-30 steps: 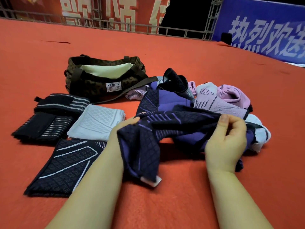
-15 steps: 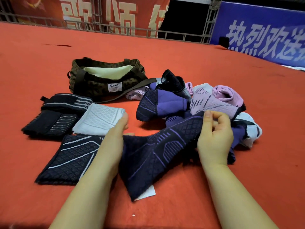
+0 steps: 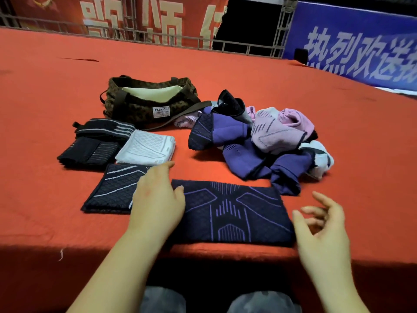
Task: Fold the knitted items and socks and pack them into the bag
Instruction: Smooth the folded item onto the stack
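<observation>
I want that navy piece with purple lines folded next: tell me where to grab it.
Pinch the right short edge of the navy piece, coming from the right with the right hand. It lies flat and long sideways; the left hand already rests on its left end.

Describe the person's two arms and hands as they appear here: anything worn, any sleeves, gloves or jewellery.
Both forearms are bare as far as the frame shows: no sleeves in view. The left hand and the right hand wear no gloves, and no rings, watch or bracelets are visible. Fingernails look short and unpainted. The right hand's fingers are slightly motion-blurred, so fine detail there is uncertain.
</observation>
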`<state>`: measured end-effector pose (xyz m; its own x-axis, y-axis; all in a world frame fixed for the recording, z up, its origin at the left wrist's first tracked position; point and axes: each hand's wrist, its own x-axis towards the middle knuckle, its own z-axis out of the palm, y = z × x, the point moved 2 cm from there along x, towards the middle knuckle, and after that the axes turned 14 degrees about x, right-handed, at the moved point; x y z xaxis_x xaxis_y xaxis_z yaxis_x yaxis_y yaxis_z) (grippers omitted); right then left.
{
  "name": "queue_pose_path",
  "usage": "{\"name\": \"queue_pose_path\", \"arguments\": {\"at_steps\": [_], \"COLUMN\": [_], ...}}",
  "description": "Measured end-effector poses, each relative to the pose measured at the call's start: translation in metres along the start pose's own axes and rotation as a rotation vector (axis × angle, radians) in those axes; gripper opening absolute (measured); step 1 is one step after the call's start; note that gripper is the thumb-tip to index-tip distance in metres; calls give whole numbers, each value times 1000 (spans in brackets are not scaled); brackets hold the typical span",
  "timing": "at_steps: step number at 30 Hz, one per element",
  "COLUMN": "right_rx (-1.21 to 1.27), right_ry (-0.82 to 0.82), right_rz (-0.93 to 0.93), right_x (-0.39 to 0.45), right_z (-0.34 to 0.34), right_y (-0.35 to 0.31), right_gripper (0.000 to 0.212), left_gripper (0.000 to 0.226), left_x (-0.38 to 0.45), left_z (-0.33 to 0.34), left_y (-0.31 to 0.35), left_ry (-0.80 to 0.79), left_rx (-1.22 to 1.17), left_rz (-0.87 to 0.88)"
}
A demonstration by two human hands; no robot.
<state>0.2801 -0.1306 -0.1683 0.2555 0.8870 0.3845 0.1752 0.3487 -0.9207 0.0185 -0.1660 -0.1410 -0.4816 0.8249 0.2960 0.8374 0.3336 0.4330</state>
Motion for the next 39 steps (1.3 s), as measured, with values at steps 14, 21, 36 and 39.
{"name": "queue_pose_path", "arguments": {"at_steps": [14, 21, 36, 39], "right_rx": [-831, -389, 634, 471], "right_ry": [-706, -731, -493, -453], "right_rz": [20, -30, 480, 282], "right_x": [-16, -36, -46, -32], "right_z": [71, 91, 122, 108], "right_y": [-2, -24, -60, -57], "right_gripper": [60, 47, 42, 47], "left_gripper": [60, 60, 35, 40], "left_x": [-37, -34, -30, -29], "left_z": [31, -5, -3, 0], "left_y": [14, -9, 26, 38], "left_ry": [-316, -263, -194, -243], "left_rx": [533, 286, -1344, -1327], "left_rz": [334, -7, -376, -270]}}
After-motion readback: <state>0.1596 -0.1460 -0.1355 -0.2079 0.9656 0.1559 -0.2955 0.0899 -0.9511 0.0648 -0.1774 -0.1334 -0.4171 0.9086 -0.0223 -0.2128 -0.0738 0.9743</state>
